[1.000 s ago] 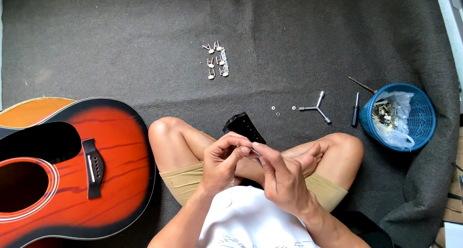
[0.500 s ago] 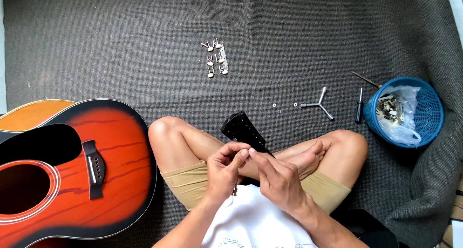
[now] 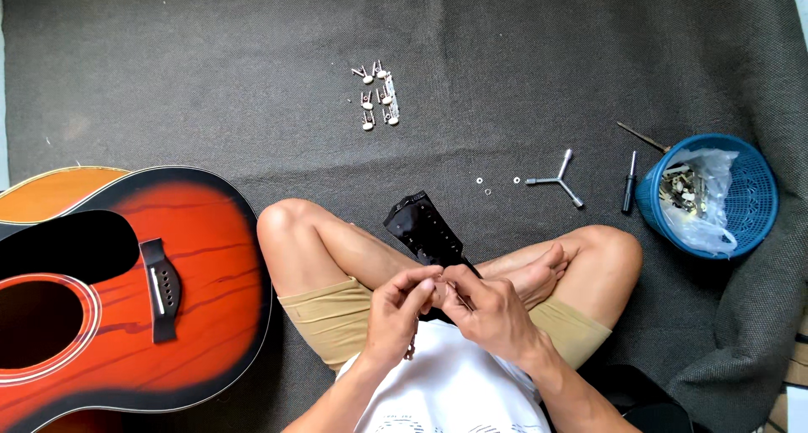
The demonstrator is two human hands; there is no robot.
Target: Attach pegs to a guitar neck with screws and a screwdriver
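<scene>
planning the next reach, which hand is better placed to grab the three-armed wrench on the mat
Probably the right hand: the three-armed wrench lies on its side of the black headstock; the left hand would have to cross over.

Floor repair spot: dark carpet [image 3: 210, 71], guitar [image 3: 126, 290], scattered tuning pegs [image 3: 376, 95], tools.

1. I see the left hand [image 3: 396, 311] and right hand [image 3: 492, 315] meeting over crossed legs, fingers [image 3: 425, 283] pinched on something too small for me to make out.
2. A black guitar headstock [image 3: 423, 228] lies across the lap, just beyond both hands.
3. A red sunburst guitar body [image 3: 168, 290] rests on the dark carpet [image 3: 210, 79] at left.
4. Silver tuning pegs [image 3: 376, 95] sit well ahead.
5. At right I see a three-armed wrench [image 3: 556, 180], a screwdriver [image 3: 629, 193] and a blue basket [image 3: 749, 193].
</scene>
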